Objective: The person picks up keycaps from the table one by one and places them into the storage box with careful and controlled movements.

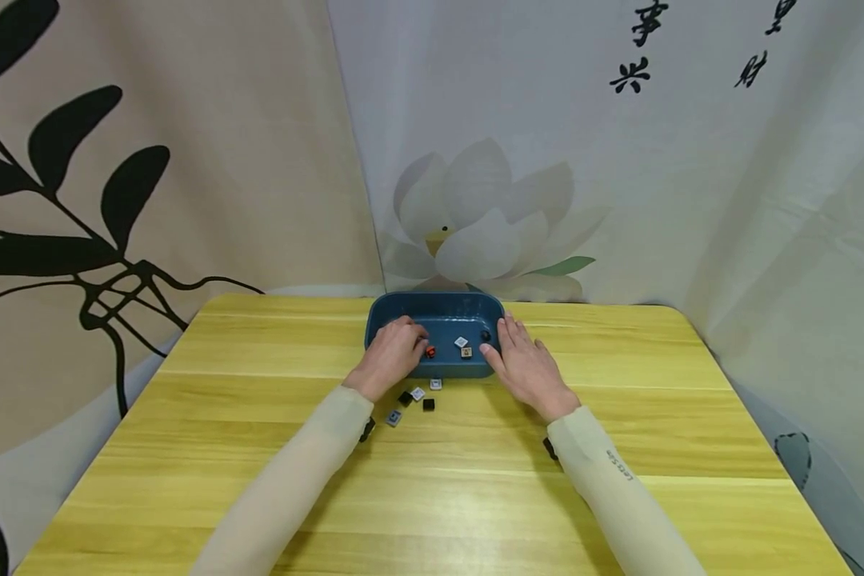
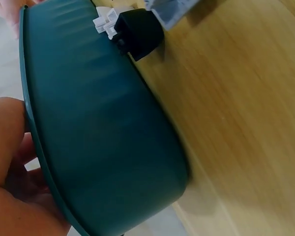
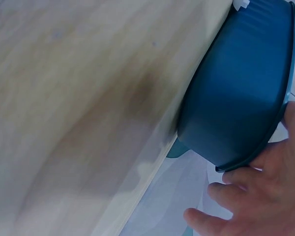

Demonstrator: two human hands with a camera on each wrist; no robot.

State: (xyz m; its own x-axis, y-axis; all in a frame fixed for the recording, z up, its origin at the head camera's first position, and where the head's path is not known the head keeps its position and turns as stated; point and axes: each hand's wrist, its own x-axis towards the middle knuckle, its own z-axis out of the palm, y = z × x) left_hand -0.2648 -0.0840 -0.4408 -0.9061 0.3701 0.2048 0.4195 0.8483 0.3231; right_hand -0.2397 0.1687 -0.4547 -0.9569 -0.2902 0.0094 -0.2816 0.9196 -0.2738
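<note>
A dark blue-green tray (image 1: 446,370) lies toward the table's far edge. My left hand (image 1: 391,352) reaches over its left side with fingers bent down inside, right beside a small red piece (image 1: 430,351); in the left wrist view the tray wall partly hides the fingers (image 2: 27,147), so I cannot tell whether they pinch anything. My right hand (image 1: 524,364) rests with fairly straight fingers along the tray's right rim, thumb over the inside. Also in the tray are a white piece (image 1: 461,342), a beige keycap-like piece (image 1: 466,352) and a dark piece (image 1: 486,336).
Several small keycap-like pieces lie in front of the tray, among them a black one (image 1: 429,405), a grey one (image 1: 394,418) and a white one (image 1: 418,394). The wooden table (image 1: 432,496) ends just behind the tray, against a printed curtain (image 1: 259,160).
</note>
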